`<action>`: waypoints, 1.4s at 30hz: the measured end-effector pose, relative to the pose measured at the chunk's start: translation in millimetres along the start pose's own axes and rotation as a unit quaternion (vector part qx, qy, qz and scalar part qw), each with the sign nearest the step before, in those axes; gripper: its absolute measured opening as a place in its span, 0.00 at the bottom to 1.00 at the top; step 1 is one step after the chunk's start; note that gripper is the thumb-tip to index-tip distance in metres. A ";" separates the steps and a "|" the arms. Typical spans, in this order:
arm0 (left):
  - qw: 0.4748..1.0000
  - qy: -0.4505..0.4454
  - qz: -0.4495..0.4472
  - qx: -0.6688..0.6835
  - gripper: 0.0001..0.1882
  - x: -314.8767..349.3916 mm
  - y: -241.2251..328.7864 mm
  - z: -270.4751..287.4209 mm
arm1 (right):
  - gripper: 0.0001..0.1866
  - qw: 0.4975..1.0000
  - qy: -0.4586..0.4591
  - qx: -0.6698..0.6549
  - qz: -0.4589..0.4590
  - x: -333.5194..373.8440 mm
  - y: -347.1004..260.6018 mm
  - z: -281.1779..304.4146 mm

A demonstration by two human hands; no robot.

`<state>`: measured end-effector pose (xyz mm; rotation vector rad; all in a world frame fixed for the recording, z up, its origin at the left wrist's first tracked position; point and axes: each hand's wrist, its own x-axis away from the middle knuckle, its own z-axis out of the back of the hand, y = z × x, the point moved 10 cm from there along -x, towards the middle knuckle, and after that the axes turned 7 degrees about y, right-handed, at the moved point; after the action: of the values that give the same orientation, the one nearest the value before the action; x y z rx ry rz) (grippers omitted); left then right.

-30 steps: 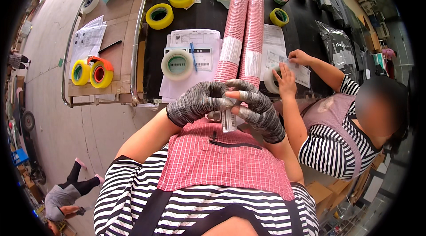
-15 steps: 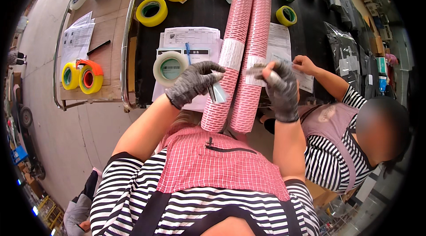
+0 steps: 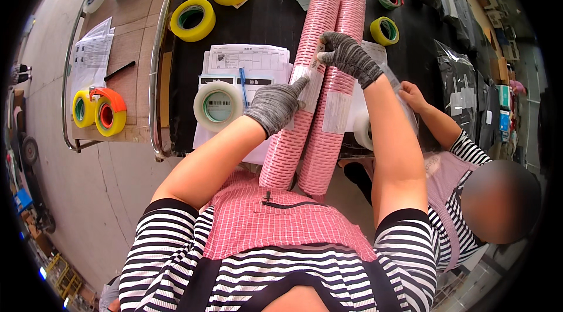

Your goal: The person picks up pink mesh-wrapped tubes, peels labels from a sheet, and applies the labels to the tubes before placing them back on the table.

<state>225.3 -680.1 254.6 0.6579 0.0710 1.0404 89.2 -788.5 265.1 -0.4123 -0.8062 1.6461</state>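
Observation:
Two long pink-patterned rolls lie side by side across the table edge: a left roll (image 3: 299, 136) and a right roll (image 3: 328, 151), each with a white paper band. On the left roll's band lies a label (image 3: 316, 61) with a barcode. My left hand (image 3: 277, 105), in a grey knit glove, lies against that band, index finger stretched along it. My right hand (image 3: 350, 58), gloved alike, reaches over the right roll. Its thumb and index finger are apart, touching the left roll at the label's upper end. Some fingertips are hidden.
Beside my left hand, a clear tape roll (image 3: 218, 107) sits on papers (image 3: 249, 57) with a blue pen (image 3: 243, 86). Yellow tape rolls (image 3: 192, 20) stand farther back. At right, a co-worker's hand (image 3: 414, 96) holds a clear sheet near another tape roll (image 3: 363, 130).
My right hand has moved up and left onto the left roll. My left hand has lowered onto its band, and the bluish slip it held no longer shows. A barcode label now shows there.

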 end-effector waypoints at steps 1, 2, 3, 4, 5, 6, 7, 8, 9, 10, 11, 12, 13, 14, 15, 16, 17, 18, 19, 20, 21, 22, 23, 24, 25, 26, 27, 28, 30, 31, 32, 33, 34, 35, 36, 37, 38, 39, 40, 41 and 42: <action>1.000 0.002 0.000 0.003 0.33 0.0 -0.4 -0.3 | 0.19 1.000 -0.006 0.019 0.013 -2.9 2.7 -1.2; 1.000 0.007 -0.008 0.007 0.32 -0.4 0.2 -1.1 | 0.19 0.999 -0.011 0.038 0.025 -5.4 5.8 -1.4; 1.000 0.009 -0.010 0.008 0.32 -1.0 -1.4 -2.0 | 0.20 0.997 -0.019 0.057 0.039 -8.5 2.0 -3.0; 1.000 0.010 -0.012 0.008 0.32 -1.6 -2.7 -3.0 | 0.20 0.998 -0.028 0.050 0.029 -11.1 2.2 -5.8; 1.000 0.011 -0.014 0.009 0.32 -1.9 -3.5 -3.6 | 0.20 0.997 -0.035 0.061 0.026 -13.7 1.7 -8.0; 1.000 0.009 -0.013 0.010 0.32 -2.2 -3.4 -3.8 | 0.20 0.996 -0.040 0.074 0.023 -16.1 2.4 -9.3; 1.000 0.006 -0.012 0.012 0.32 -2.1 -2.3 -3.0 | 0.20 0.995 -0.046 0.086 0.019 -17.5 3.2 -10.4; 1.000 0.004 -0.012 0.014 0.33 -2.3 -1.5 -2.9 | 0.21 0.995 -0.040 0.086 0.015 -17.5 3.8 -9.1; 1.000 0.003 -0.011 0.015 0.33 -2.6 -1.8 -2.8 | 0.21 0.996 -0.035 0.086 0.012 -17.2 2.8 -8.3; 1.000 0.003 -0.010 0.016 0.33 -2.9 -2.2 -2.9 | 0.21 0.996 -0.030 0.086 0.010 -17.4 1.7 -7.6; 1.000 0.002 -0.008 0.017 0.33 -3.0 -2.9 -3.2 | 0.22 0.996 -0.036 0.086 0.007 -18.0 0.8 -9.3; 1.000 0.003 -0.010 0.013 0.33 -4.0 -3.0 -4.0 | 0.22 0.995 -0.039 0.087 0.004 -18.3 1.2 -9.6; 1.000 0.003 -0.012 0.009 0.34 -4.9 -3.3 -5.3 | 0.22 0.995 -0.043 0.088 0.000 -18.3 1.8 -10.1; 1.000 0.004 -0.014 0.005 0.34 -5.8 -3.4 -5.9 | 0.21 0.995 -0.034 0.093 0.021 -17.7 -1.8 -8.3; 1.000 0.002 -0.017 0.000 0.36 -7.0 -3.0 -6.3 | 0.20 0.994 -0.023 0.097 0.040 -16.1 -3.5 -6.6; 1.000 0.001 -0.020 -0.005 0.37 -8.7 -2.5 -6.3 | 0.19 0.993 -0.013 0.101 0.060 -14.8 -5.7 -5.2; 1.000 -0.001 -0.023 -0.010 0.39 -10.7 -1.7 -6.2 | 0.19 0.994 -0.010 0.094 0.060 -14.6 -3.8 -5.5; 1.000 -0.019 -0.014 -0.012 0.41 -13.2 -1.2 -5.9 | 0.19 0.994 -0.008 0.087 0.060 -15.0 -2.6 -6.3; 0.999 -0.037 -0.006 -0.013 0.42 -16.5 0.2 -4.4 | 0.19 0.995 -0.006 0.079 0.060 -15.0 -1.2 -6.0; 0.998 -0.055 0.001 -0.015 0.44 -18.5 1.1 -3.1 | 0.20 0.994 -0.001 0.089 0.059 -14.4 1.0 -5.1; 0.998 -0.063 0.003 -0.013 0.45 -20.0 1.2 -1.0 | 0.20 0.993 0.002 0.098 0.059 -13.8 -0.9 -5.0; 0.997 -0.071 0.005 -0.011 0.46 -21.2 1.2 0.6 | 0.21 0.992 0.006 0.108 0.058 -12.7 -2.7 -4.9; 0.997 -0.079 0.007 -0.009 0.47 -22.3 1.2 0.8 | 0.23 0.993 0.005 0.114 0.044 -11.4 -1.9 -5.5; 0.997 -0.079 0.005 -0.011 0.47 -23.5 0.1 0.0 | 0.25 0.992 0.005 0.119 0.032 -9.9 -2.4 -7.5; 0.997 -0.078 0.004 -0.014 0.47 -24.9 -1.9 -2.1 | 0.27 0.992 0.004 0.125 0.020 -7.6 -2.9 -9.6; 0.997 -0.078 0.003 -0.016 0.47 -25.6 -3.5 -2.9 | 0.37 0.971 0.053 0.202 0.114 -2.7 -20.5 -8.8; 0.997 -0.080 0.008 -0.012 0.47 -25.4 -3.7 -2.4 | 0.41 0.971 0.095 0.192 0.105 -0.1 -20.7 -2.4; 0.997 -0.082 0.013 -0.007 0.47 -24.1 -4.4 -1.6 | 0.44 0.969 0.137 0.181 0.097 1.9 -21.7 4.1; 0.997 -0.079 0.009 -0.003 0.47 -23.4 -0.7 -0.8 | 0.54 0.966 0.185 0.161 0.079 0.0 -5.3 9.9; 0.997 -0.073 0.006 -0.002 0.46 -23.2 0.0 -0.4 | 0.53 0.973 0.174 0.147 0.035 -8.2 7.0 9.8; 0.998 -0.067 0.003 -0.002 0.46 -23.3 0.3 -0.1 | 0.53 0.978 0.162 0.133 -0.009 -15.7 19.1 9.6; 0.998 -0.061 0.000 -0.005 0.46 -23.8 -1.1 -1.0 | 0.52 0.980 0.150 0.119 -0.053 -22.2 30.2 8.3; 0.998 -0.055 -0.003 -0.009 0.46 -24.5 -2.7 -2.6 | 0.48 0.977 0.166 0.127 -0.045 -26.4 30.4 12.3; 0.999 -0.049 -0.007 -0.012 0.45 -24.8 -3.6 -3.4 | 0.47 0.975 0.173 0.121 -0.070 -28.9 37.6 14.2; 0.998 -0.056 0.001 -0.005 0.45 -24.3 -3.7 -2.9 | 0.45 0.972 0.181 0.115 -0.096 -29.9 45.2 17.4; 0.998 -0.064 0.008 0.001 0.45 -23.6 -3.1 -2.1 | 0.44 0.968 0.190 0.110 -0.122 -30.4 51.6 21.2; 0.997 -0.072 0.014 0.007 0.45 -22.2 -1.2 -1.4 | 0.38 0.963 0.208 0.108 -0.132 -33.2 63.2 21.9; 0.997 -0.070 0.018 0.025 0.43 -19.7 0.8 3.3 | 0.35 0.963 0.212 0.085 -0.144 -31.9 64.0 23.1; 0.997 -0.068 0.021 0.042 0.41 -16.4 2.8 8.1 | 0.32 0.962 0.216 0.063 -0.156 -29.3 65.2 24.9; 0.996 -0.067 0.022 0.059 0.39 -13.2 4.8 11.6 | 0.29 0.959 0.222 0.041 -0.169 -24.8 67.3 27.7; 0.993 -0.005 0.011 0.114 0.35 -13.3 -3.0 17.0 | 0.22 0.956 0.236 -0.047 -0.164 -14.9 62.0 23.7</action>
<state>226.7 -700.0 263.4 0.8725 0.1766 1.0599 33.0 -813.3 235.9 -0.6714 -0.5549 1.1369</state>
